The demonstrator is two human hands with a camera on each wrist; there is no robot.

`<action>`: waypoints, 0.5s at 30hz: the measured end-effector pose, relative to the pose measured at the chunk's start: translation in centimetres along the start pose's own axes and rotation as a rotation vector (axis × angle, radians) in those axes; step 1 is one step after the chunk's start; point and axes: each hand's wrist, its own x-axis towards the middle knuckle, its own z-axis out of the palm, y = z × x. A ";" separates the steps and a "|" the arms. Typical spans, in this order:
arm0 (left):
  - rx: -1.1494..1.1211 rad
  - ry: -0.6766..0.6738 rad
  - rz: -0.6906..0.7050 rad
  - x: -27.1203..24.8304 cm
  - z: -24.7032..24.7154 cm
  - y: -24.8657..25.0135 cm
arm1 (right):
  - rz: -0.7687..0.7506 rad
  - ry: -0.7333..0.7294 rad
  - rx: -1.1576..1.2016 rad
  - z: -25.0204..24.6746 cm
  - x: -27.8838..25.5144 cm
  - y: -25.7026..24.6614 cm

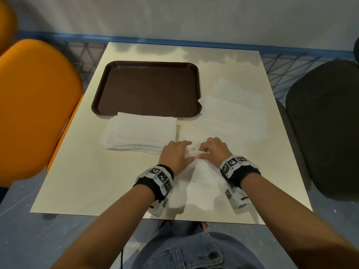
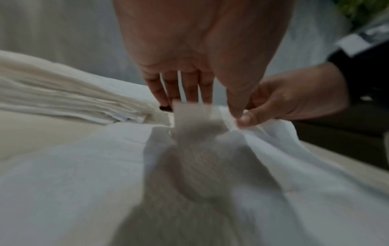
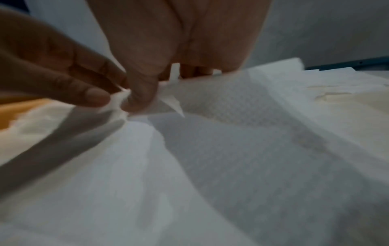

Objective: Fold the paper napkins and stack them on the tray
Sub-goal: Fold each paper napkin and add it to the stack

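Two napkin stacks [image 1: 139, 131] | one tray [image 1: 147, 88] | left hand [image 1: 175, 154], right hand [image 1: 213, 149] pinch one napkin [image 1: 200, 183]

Bare forearms — black wristbands [image 1: 155, 179] with checkered white tags, denim jeans [image 1: 194, 251].

- The napkin [image 3: 242, 149] is thin white paper with a fine embossed, dimpled texture, soft and creased.
- The stack of napkins [image 1: 139, 133] is the same matt white paper.
- The tray [image 1: 149, 88] looks like matt brown plastic, perhaps finely textured.
- The table [image 1: 77, 181] has a smooth cream top with a slight sheen.
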 end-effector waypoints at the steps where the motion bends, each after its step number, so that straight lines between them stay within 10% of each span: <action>1: -0.179 0.053 -0.056 0.1 -0.8 -0.3 | -0.026 0.037 0.136 -0.7 -0.1 -0.1; 7: -0.665 0.203 -0.299 1.8 -5.8 -3.2 | -0.037 0.254 0.503 -4.5 0.5 -2.4; 15: -0.162 0.222 -0.537 3.2 -9.8 -12.4 | 0.100 0.133 0.257 0.2 1.3 -0.1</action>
